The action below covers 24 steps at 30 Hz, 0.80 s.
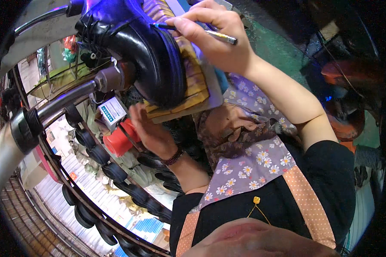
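Note:
A black leather lace-up shoe point(148, 47) lies on its side on a worn, stained yellow ribbed block point(197, 81), lit partly by violet light. In my right hand point(225, 38), thumb and fingers pinch a slim pen point(222, 37). Its dark tip points at the edge along the shoe's sole; whether it touches, I cannot tell. My left hand point(152, 130) is beside the block's near left corner, below the shoe's toe. Its fingers are stretched out and nothing shows in them.
A metal tube with a round joint point(109, 79) reaches in from the left, close to the shoe. Below it are a red container point(120, 139) and a white-and-blue box point(112, 112). A rack of black shoe soles point(116, 173) curves along the lower left. Green floor point(268, 47) shows at right.

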Available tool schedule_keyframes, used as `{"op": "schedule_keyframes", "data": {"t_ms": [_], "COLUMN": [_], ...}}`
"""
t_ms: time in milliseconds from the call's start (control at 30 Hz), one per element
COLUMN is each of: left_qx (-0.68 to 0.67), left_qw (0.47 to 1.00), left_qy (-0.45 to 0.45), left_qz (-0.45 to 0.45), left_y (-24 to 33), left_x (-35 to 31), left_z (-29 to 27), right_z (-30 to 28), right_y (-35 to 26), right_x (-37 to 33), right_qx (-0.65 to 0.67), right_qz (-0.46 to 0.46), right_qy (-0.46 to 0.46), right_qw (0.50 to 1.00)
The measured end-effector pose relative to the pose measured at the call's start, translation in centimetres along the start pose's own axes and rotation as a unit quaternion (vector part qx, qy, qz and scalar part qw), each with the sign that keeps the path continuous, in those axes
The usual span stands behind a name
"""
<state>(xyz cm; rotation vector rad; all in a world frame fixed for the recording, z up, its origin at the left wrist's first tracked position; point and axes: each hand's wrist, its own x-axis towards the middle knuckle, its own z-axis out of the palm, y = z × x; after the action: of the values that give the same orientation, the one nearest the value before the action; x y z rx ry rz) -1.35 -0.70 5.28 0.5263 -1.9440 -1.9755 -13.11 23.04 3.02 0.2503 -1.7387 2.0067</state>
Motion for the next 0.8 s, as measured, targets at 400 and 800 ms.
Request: {"op": "schedule_keyframes", "data": {"t_ms": [400,800], "left_qx": [-0.214,-0.158], "left_qw": [0.935,0.929], "left_qy": [-0.17,-0.332], "left_qz": [-0.225,0.037], "left_y": [-0.3,0.1], "left_x": [-6.3,-4.7], "left_z": [9.1,17.1], "right_z": [-7.5,-6.4], "right_y": [-6.6,-3.5], "right_x": [2.8,8.7], "right_qx": [-0.062,-0.161], "right_qz": [0.01,-0.145], "right_qy": [-0.158,-0.057], "right_qw": [0.985,0.974]}}
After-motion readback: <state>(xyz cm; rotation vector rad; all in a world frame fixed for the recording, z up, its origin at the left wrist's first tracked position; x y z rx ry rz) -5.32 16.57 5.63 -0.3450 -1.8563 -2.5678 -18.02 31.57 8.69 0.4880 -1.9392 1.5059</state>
